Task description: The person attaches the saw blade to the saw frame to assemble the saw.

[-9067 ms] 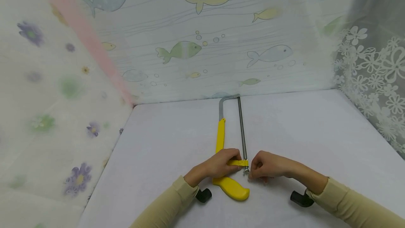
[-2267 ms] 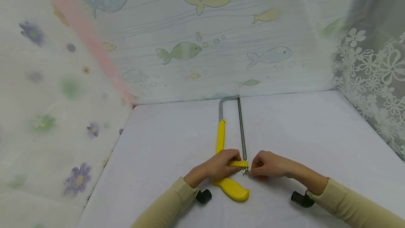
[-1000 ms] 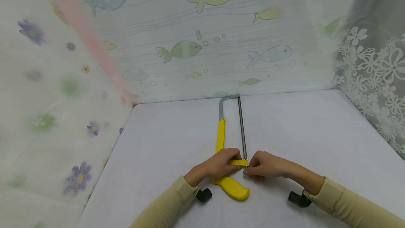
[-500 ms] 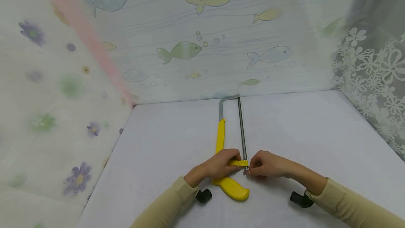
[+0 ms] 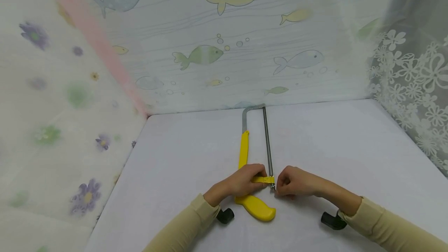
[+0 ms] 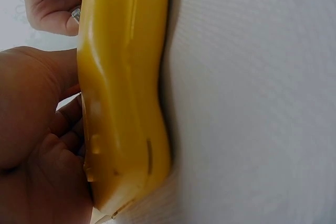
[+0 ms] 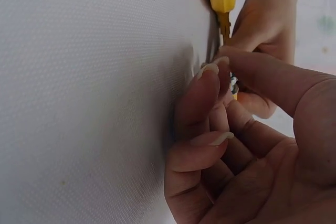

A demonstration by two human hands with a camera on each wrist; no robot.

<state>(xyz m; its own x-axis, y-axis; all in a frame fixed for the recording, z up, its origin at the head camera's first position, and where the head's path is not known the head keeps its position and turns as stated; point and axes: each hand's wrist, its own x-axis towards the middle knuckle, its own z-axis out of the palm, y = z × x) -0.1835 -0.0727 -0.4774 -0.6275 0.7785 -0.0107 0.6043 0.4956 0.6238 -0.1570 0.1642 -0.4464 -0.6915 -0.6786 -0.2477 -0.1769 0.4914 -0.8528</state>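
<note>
A hacksaw with a yellow handle lies on the white table, its blade along the right side. My left hand grips the yellow frame near the handle, fingers by the yellow arm at the blade's near end. Just below that arm sits a small silver wing nut. My right hand has curled fingers, and its thumb and fingertips pinch at the nut's right side. In the left wrist view the yellow handle hides much of both hands. The right wrist view shows the right fingertips bunched at the nut.
White cloth covers the table. A black cylindrical device sits under the left wrist, another black device under the right. A fish-print curtain borders the back edge, a flowered one the left, lace the right.
My right fingertips moved in over the wing nut, then back slightly right, uncovering it. The nut's wings stand at a different angle. The left hand and hacksaw have stayed in place.
</note>
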